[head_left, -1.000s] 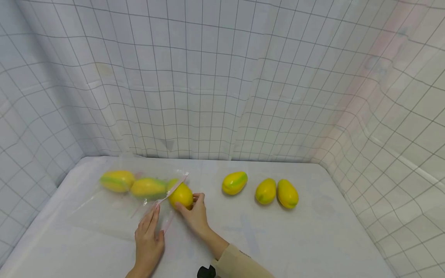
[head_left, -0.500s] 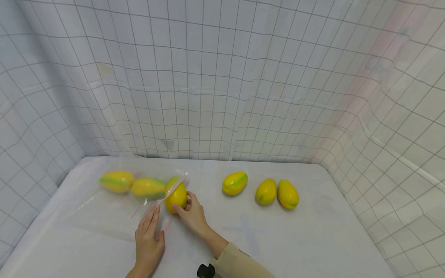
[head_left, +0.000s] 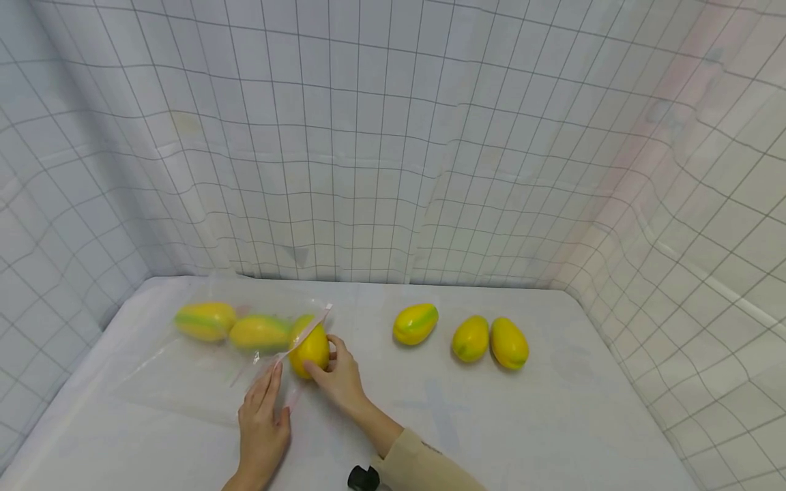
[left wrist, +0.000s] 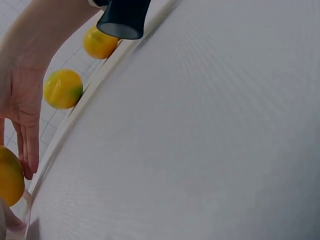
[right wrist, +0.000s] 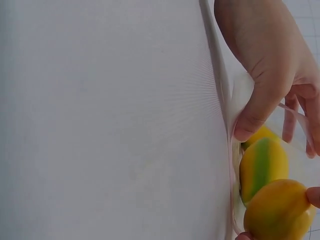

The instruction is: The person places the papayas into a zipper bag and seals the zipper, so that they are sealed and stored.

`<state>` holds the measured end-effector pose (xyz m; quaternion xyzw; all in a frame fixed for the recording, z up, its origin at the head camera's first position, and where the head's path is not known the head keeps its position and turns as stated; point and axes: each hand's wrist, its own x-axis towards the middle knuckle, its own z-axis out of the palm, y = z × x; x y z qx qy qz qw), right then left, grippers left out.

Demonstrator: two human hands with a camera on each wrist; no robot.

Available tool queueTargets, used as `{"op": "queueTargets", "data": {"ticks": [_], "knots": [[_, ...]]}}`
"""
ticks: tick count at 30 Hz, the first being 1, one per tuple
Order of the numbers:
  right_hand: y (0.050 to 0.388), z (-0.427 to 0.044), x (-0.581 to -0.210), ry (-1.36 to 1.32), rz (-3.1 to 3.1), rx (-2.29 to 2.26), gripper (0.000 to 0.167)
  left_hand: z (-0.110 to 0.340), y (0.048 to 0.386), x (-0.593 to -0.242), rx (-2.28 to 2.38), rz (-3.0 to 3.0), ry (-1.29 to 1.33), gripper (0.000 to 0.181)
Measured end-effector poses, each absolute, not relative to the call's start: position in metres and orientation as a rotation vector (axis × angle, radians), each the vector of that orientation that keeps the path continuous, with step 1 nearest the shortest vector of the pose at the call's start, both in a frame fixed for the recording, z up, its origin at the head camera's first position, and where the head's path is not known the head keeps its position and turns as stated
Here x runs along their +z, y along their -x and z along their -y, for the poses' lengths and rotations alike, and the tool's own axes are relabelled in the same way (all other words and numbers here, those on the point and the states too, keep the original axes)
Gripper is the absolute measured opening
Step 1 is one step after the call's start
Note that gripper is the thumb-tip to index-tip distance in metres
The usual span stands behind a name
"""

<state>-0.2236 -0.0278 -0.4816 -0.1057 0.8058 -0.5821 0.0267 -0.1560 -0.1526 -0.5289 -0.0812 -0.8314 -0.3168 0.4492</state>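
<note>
A clear zip bag (head_left: 184,382) lies at the left with two yellow-green fruits (head_left: 205,321) (head_left: 260,332) inside. My right hand (head_left: 344,382) grips another yellow fruit (head_left: 312,351) at the bag's mouth, its far part under the pink-edged upper rim. My left hand (head_left: 264,429) lies at the mouth's near side, fingers extended. In the right wrist view the left hand's (right wrist: 272,65) thumb touches the lower edge, its fingers spread by the upper one; the gripped fruit (right wrist: 280,210) is before another fruit (right wrist: 265,165). The left wrist view shows the right hand (left wrist: 25,95) against the gripped fruit (left wrist: 9,177).
Three more yellow fruits (head_left: 415,324) (head_left: 470,338) (head_left: 508,343) lie right of the hands on the white tabletop (head_left: 552,423); the two rightmost are side by side. Gridded white sheeting (head_left: 368,170) rises behind and at both sides.
My right hand has moved slightly left with its fruit, which has turned more upright in the view and sits further under the bag's rim. The left hand has stayed in place.
</note>
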Motion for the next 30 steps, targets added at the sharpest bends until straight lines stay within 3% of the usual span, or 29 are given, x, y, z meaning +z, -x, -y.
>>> {"op": "queueTargets", "data": {"ticks": [16,23,30], "knots": [[0.235,-0.002,-0.475,0.572,-2.378,-1.591,0.055,0.152,0.154,-0.527,-0.802,2.094,0.173,0.093],[0.239,0.004,-0.477,0.552,-2.422,-1.715,0.034,0.153,0.155,-0.527,-0.797,2.060,0.183,0.092],[0.235,0.020,-0.483,0.580,-2.426,-1.646,0.058,0.153,0.156,-0.529,-0.804,2.048,0.197,0.091]]}}
